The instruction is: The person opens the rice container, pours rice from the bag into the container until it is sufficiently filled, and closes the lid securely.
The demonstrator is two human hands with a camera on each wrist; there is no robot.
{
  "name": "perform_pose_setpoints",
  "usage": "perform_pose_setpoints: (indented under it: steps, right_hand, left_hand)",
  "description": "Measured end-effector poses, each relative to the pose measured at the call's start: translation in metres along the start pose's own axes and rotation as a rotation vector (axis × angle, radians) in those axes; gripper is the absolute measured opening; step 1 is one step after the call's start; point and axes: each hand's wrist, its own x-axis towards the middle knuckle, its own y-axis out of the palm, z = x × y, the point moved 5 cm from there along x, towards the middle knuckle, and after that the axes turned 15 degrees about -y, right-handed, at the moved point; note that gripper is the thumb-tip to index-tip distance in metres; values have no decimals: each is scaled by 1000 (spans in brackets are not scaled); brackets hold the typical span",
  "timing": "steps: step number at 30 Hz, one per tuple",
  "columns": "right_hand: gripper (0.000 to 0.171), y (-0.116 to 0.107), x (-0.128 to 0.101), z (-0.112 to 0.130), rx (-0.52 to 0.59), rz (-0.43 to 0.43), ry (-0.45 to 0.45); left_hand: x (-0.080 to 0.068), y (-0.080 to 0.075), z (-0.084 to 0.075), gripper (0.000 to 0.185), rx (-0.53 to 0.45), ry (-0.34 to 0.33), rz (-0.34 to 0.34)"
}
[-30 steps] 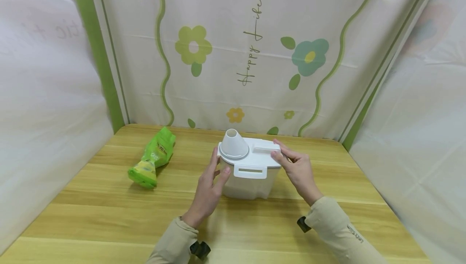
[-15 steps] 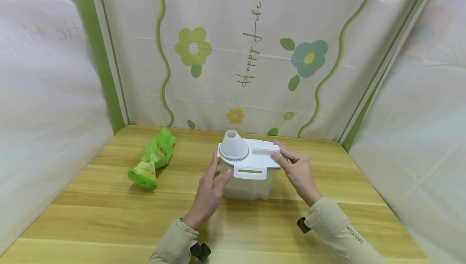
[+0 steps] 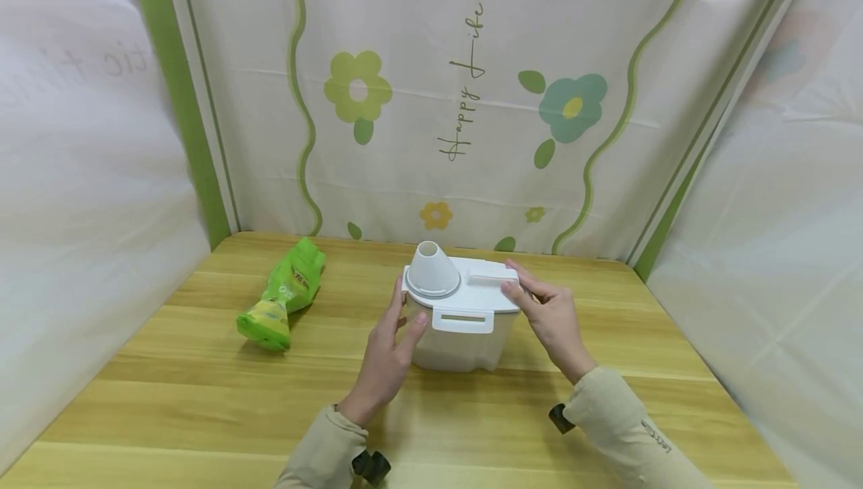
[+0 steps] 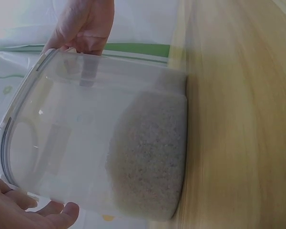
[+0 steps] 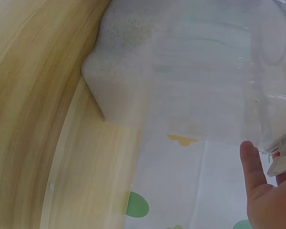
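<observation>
A translucent plastic storage container [image 3: 448,350] stands upright on the wooden table. Its white lid [image 3: 475,296] carries a cone-shaped spout [image 3: 431,270] at the left and a raised grip [image 3: 494,277] at the right. The front latch [image 3: 463,327] sticks outward from the lid's edge. My left hand [image 3: 384,358] holds the container's left end, thumb at the front wall. At the other end my right hand [image 3: 553,317] grips the lid's edge, its thumb on top by the raised grip. Pale fine grains [image 4: 150,152] fill the lower part of the container in the left wrist view.
To the left of the container lies a crumpled green and yellow plastic bag [image 3: 290,290] on the table [image 3: 202,399]. Behind the table hangs a white curtain [image 3: 418,99] with flower prints, and more white fabric encloses both sides.
</observation>
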Motion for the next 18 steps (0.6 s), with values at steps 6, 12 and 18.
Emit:
perform_pose_setpoints:
  steps: [6,12,18]
  right_hand:
    - [43,1,1,-2,-5,6,-10]
    - [41,2,2,-3,9,5,-25]
    - [39,0,2,-4,9,-6,-40]
  left_hand:
    - [0,-1,-1,67,-17,4,-1]
    - [1,-1,1,66,8,8,3]
    - [1,1,1,67,11,8,11]
